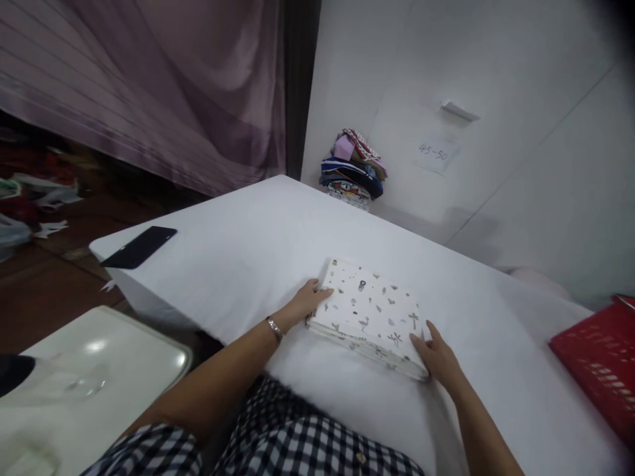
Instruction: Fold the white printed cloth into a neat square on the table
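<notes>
A folded white cloth with small printed plants and animals lies flat on the white-covered table in front of me, its layers showing along the near edge. My left hand grips its left side, thumb on top and some fingers hidden at the edge. At the right near corner, my right hand holds the other side with the thumb on the print. Between the two hands the cloth looks level and neatly squared.
A stack of folded clothes stands beyond the table's far edge by the wall. On the white tabletop lies a dark flat object at far left. A red basket sits at right; a pale plastic stool is at lower left.
</notes>
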`<action>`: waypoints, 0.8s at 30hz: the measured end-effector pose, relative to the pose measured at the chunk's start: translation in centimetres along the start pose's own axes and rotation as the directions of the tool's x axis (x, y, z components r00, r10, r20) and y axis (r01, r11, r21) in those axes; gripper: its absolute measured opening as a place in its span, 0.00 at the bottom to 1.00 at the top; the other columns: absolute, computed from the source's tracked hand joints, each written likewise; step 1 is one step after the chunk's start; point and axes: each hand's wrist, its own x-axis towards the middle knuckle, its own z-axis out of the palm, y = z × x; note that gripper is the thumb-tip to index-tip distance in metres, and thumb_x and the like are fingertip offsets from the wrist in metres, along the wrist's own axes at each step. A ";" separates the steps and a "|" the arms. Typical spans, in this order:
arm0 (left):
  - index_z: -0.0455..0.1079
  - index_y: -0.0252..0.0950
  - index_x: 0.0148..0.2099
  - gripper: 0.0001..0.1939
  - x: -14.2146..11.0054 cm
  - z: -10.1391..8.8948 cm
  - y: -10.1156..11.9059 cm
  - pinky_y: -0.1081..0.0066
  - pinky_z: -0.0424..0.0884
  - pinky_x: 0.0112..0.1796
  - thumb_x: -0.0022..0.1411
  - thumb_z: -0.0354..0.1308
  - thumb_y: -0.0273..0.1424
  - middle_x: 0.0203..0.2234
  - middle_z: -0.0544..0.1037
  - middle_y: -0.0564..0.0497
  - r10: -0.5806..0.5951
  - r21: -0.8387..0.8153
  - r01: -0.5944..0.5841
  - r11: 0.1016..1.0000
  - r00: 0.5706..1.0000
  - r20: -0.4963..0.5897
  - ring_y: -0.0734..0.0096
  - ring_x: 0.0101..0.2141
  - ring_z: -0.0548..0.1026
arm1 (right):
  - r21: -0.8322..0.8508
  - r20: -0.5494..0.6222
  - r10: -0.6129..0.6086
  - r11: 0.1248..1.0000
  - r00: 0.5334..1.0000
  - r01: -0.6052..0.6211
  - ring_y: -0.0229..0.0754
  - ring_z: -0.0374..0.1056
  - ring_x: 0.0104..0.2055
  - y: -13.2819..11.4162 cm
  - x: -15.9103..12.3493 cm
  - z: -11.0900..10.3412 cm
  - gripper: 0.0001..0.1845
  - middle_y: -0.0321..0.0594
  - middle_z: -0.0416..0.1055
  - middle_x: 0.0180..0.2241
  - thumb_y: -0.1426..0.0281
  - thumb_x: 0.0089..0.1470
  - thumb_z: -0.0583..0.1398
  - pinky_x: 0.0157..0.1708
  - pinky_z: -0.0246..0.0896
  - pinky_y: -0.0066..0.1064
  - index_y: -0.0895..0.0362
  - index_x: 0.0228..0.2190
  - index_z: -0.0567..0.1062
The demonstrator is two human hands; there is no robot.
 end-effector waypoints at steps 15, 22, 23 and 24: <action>0.58 0.35 0.60 0.32 -1.7 0.8 -2.2 0.70 0.69 0.38 0.55 0.59 0.38 0.42 0.77 0.45 0.094 -0.036 -0.095 0.995 0.994 -0.050 0.64 0.38 0.76 | -0.299 0.254 -0.669 0.632 0.698 0.715 0.53 0.40 0.67 -17.5 4.8 11.9 0.29 0.49 0.48 0.65 0.61 0.61 0.48 0.62 0.41 0.50 0.60 0.60 0.60; 0.62 0.35 0.57 0.26 -3.5 0.4 -1.3 0.68 0.67 0.37 0.59 0.52 0.41 0.38 0.77 0.47 0.189 0.173 -0.177 0.969 0.980 -0.057 0.63 0.37 0.74 | -0.429 0.246 -0.672 0.571 0.699 0.700 0.51 0.42 0.67 -16.4 5.8 14.9 0.29 0.47 0.49 0.65 0.59 0.63 0.45 0.62 0.35 0.50 0.59 0.61 0.57; 0.62 0.35 0.57 0.26 -3.8 0.4 -1.2 0.67 0.67 0.38 0.59 0.52 0.41 0.38 0.77 0.47 0.192 0.192 -0.177 0.965 0.979 -0.065 0.63 0.37 0.74 | -0.430 0.244 -0.675 0.568 0.696 0.702 0.51 0.42 0.67 -16.2 5.8 14.9 0.29 0.47 0.49 0.65 0.59 0.63 0.44 0.62 0.36 0.50 0.59 0.61 0.57; 0.61 0.36 0.58 0.27 -4.1 0.4 -1.1 0.67 0.67 0.38 0.59 0.52 0.42 0.38 0.77 0.46 0.195 0.202 -0.176 0.963 0.978 -0.077 0.63 0.37 0.74 | -0.430 0.244 -0.676 0.567 0.695 0.702 0.51 0.42 0.67 -16.2 5.8 14.9 0.29 0.47 0.49 0.65 0.59 0.63 0.44 0.62 0.36 0.50 0.58 0.61 0.57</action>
